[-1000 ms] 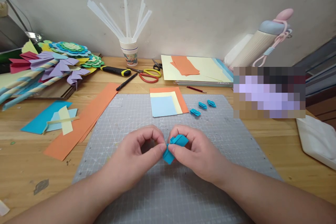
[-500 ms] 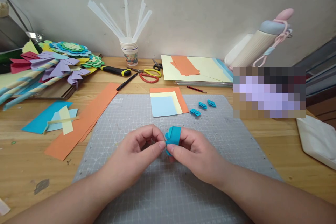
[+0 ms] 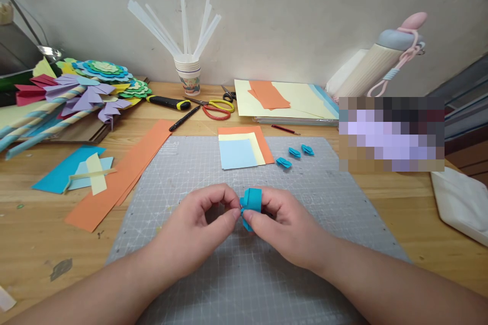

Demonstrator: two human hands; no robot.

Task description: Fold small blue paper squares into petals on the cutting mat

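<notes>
A folded piece of blue paper (image 3: 253,200), bent round into a curved band, is held up over the grey cutting mat (image 3: 183,284). My right hand (image 3: 284,221) grips it from the right, thumb in front and fingers behind. My left hand (image 3: 209,218) pinches its left edge between thumb and forefinger; the exact fold there is hidden by the fingertips. Beyond my hands lie 3 small folded blue paper pieces (image 3: 284,163) at the mat's upper right. Square paper sheets in light blue (image 3: 237,153), pale yellow and orange are stacked at the mat's far edge.
Orange strips (image 3: 133,177) and blue paper (image 3: 64,172) lie at left. Behind are a utility knife (image 3: 168,103), a black pen (image 3: 184,118), scissors (image 3: 217,109), a pencil (image 3: 285,129) and a paper cup (image 3: 188,78) of white strips. Paper flowers (image 3: 101,71) stand far left; a bottle (image 3: 371,63) leans right.
The blue paper has dipped slightly and its lower part shows more below my right thumb. Both hands keep their hold on it, nearly in place.
</notes>
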